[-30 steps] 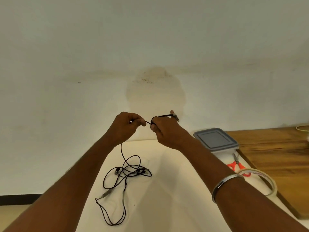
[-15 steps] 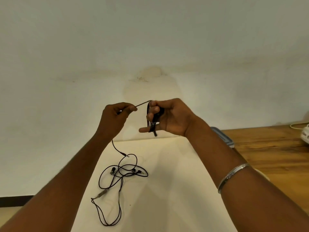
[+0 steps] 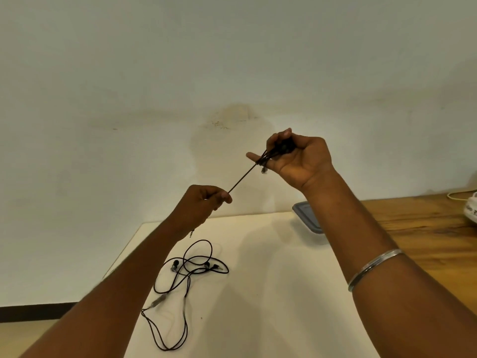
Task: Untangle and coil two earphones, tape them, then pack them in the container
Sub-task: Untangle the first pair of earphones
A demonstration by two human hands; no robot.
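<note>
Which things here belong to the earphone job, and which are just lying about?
Job:
earphone wound round right hand, end pinched by left hand
second earphone, loose on table
container, behind right forearm

Lying about:
white object on wooden top

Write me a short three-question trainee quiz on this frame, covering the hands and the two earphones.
1. Fill in: the left hand ____ the taut stretch of the earphone cord.
2. The coiled part of that cord is wound round fingers of: A) the left hand, B) the right hand, C) neither.
3. True or false: the second earphone lies loose on the white table, touched by neither hand.
Key: 1 pinches; 2 B; 3 true.
</note>
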